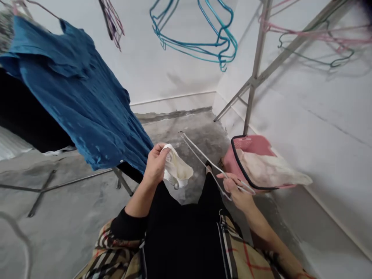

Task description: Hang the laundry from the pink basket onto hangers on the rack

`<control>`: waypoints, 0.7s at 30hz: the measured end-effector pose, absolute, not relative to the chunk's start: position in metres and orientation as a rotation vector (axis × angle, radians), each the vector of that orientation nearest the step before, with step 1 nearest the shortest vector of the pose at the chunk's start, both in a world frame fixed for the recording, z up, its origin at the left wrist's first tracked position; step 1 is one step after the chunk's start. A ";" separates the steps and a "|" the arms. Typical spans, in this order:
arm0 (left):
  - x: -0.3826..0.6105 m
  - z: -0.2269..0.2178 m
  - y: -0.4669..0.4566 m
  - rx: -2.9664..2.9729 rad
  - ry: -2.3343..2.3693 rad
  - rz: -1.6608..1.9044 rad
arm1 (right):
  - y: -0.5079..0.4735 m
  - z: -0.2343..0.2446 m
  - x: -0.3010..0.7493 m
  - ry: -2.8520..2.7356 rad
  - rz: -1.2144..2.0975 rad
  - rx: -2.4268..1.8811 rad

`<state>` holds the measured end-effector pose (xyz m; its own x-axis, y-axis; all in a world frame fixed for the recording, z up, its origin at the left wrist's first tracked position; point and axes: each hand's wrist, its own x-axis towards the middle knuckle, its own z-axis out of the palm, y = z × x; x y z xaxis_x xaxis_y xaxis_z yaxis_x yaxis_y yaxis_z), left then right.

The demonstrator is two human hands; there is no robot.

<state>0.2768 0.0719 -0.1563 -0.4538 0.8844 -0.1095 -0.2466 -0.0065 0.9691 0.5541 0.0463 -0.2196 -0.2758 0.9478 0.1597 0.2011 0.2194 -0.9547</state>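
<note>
- ok so the white cloth is up in the air over the floor, out in front of the legs, with the left grip pinching its upper left corner between thumb and fingers
- right grip has its fingers curled round the near end of a thin white hanger, far end pointing away and up to the left, just beside the cloth but apart from it
- cloth looks light and floppy to me, bunched and sagging off the pinch, so I'd hold it by the edge, two spots apart if you want it to lie flat
- can't tell if it's damp, so no clue how slippery it is
- hanger seems light and springy, probably a bit smooth, and I'd guess holding so near one end lets it twist, nearer the middle should feel steadier
- watch the left side, the blue dress hangs right by that wrist and could snag
- on the right the pink basket sits near the hanger's near end, pale cloth draped over its rim
- best moving room looks like straight ahead, between the dress and the metal stand, below the blue hangers
</note>
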 end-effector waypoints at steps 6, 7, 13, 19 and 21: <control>0.279 -0.160 0.074 0.718 1.341 1.654 | 0.039 -0.220 0.578 -1.749 1.139 -1.049; 0.280 -0.161 0.074 0.724 1.337 1.659 | 0.038 -0.219 0.579 -1.758 1.149 -1.049; 0.279 -0.171 0.076 0.743 1.413 1.650 | 0.037 -0.217 0.582 -1.773 1.198 -1.094; 0.278 -0.181 0.080 0.825 1.513 1.675 | 0.040 -0.212 0.580 -1.789 1.121 -1.129; 0.279 -0.185 0.080 0.895 1.552 1.677 | 0.042 -0.213 0.578 -1.794 1.125 -1.138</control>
